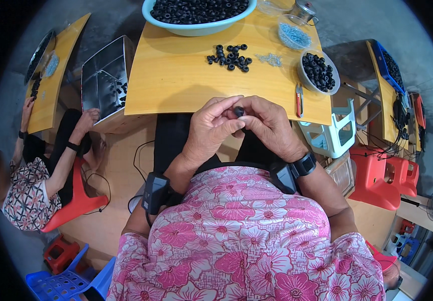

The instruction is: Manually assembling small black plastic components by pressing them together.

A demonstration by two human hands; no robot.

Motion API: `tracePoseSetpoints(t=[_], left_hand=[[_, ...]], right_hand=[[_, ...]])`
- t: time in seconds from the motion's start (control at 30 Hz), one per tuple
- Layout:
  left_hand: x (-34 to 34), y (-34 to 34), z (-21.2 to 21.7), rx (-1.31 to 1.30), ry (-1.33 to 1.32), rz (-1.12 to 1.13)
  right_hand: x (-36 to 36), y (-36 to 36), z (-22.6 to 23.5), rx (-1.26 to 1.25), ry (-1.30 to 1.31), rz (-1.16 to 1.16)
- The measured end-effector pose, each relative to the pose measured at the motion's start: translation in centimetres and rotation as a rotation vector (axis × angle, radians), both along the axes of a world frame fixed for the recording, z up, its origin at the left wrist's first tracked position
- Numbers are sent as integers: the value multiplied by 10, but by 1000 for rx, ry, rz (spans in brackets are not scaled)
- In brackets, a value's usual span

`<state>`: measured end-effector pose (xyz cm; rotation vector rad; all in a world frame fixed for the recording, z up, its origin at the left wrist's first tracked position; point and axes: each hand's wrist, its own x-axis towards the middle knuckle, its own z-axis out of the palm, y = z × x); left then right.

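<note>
Just off the table's front edge, my left hand (208, 128) and my right hand (269, 125) meet in front of my body. Between their fingertips is a small round black part (239, 111), pinched from both sides; my fingers hide most of it. Both hands are closed on it. On the table beyond lies a loose group of similar black ring-shaped parts (231, 65). To its right is a little heap of tiny pale, shiny pieces (270, 59). A pair of red-handled thread snips (299, 100) lies near the right edge.
A pale blue basin (201, 31) full of black parts stands at the table's (166, 75) far side. Right are a bowl of black parts (319, 72), a bowl of light blue pieces (294, 36) and a metal mug (304, 9). Another person (35, 180) sits left beside an open box (105, 75).
</note>
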<state>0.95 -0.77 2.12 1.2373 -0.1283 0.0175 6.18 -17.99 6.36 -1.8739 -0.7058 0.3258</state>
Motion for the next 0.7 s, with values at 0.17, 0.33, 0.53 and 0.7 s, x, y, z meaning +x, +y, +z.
tracePoseSetpoints(t=[0.17, 0.33, 0.53, 0.7], left_hand=[[-2, 0, 1, -91, 88, -42], [-1, 2, 1, -70, 135, -29], [1, 1, -3, -115, 42, -80], [3, -5, -1, -63, 31, -7]], right_hand=[[2, -1, -8, 56, 162, -12], [3, 0, -5, 31, 179, -18], [3, 1, -2, 57, 144, -10], [3, 3, -4, 18, 31, -23]])
